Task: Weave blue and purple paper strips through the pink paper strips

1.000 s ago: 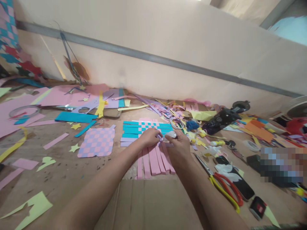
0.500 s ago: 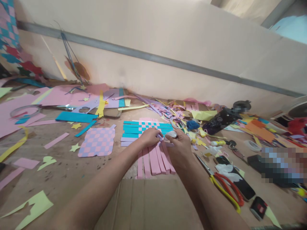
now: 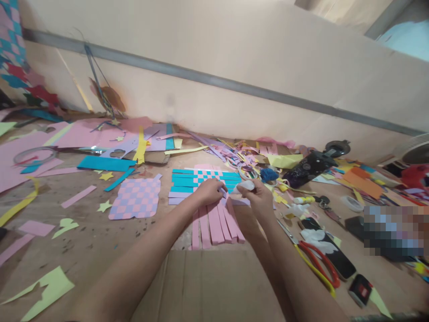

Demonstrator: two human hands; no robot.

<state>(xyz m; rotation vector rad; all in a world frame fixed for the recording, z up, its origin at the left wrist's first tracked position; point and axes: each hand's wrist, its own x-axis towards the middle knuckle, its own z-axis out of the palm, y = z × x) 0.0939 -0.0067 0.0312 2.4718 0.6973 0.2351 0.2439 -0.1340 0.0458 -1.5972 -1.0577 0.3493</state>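
Note:
A woven paper mat of cyan and pink strips (image 3: 204, 180) lies on the wooden worktop (image 3: 83, 241), with loose pink strip ends (image 3: 215, 226) fanning toward me. My left hand (image 3: 209, 192) sits on the weave, its fingertips against the end of a lilac paper strip (image 3: 223, 191). My right hand (image 3: 258, 197) grips a small white glue bottle (image 3: 244, 186), whose nozzle points left toward that strip. The bottle's tip stays a little apart from the weave. Part of the mat is hidden under both hands.
A pink-and-lilac checked mat (image 3: 136, 199) lies to the left. Red-and-yellow-handled scissors (image 3: 317, 268) and a black phone (image 3: 335, 259) lie to the right. A cardboard sheet (image 3: 208, 286) sits below my arms. Paper scraps cover the worktop, and a pixelated patch blocks part of the right side.
My right hand has shifted rightward, carrying the white bottle a little away from my left hand. My left hand and the mat stay nearly where they were.

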